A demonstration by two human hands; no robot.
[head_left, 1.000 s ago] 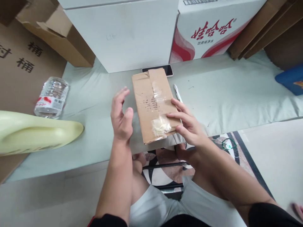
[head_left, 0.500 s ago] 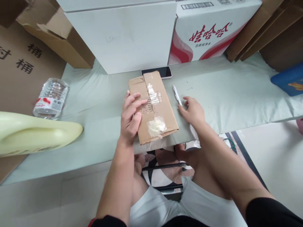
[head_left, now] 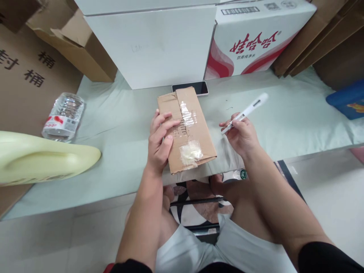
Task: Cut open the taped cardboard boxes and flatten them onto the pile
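A flat brown cardboard box lies slightly slanted on the cloth-covered surface, with clear tape along its seam and a pale taped patch near the close end. My left hand holds the box by its left side, fingers spread over the top and thumb on the near part. To the right of the box, my right hand grips a slim white utility knife. Its narrow tip points down and left toward the box without touching it, while the wide slotted end points up and right.
Behind the box lies a phone, in front of large white cartons. A clear water bottle and a pale yellow jug are at left. A blue item sits at right; the surface's front edge runs above my knees.
My right hand has picked up the white knife from the cloth and turned it, tip now toward the box. My left hand stays on the box.
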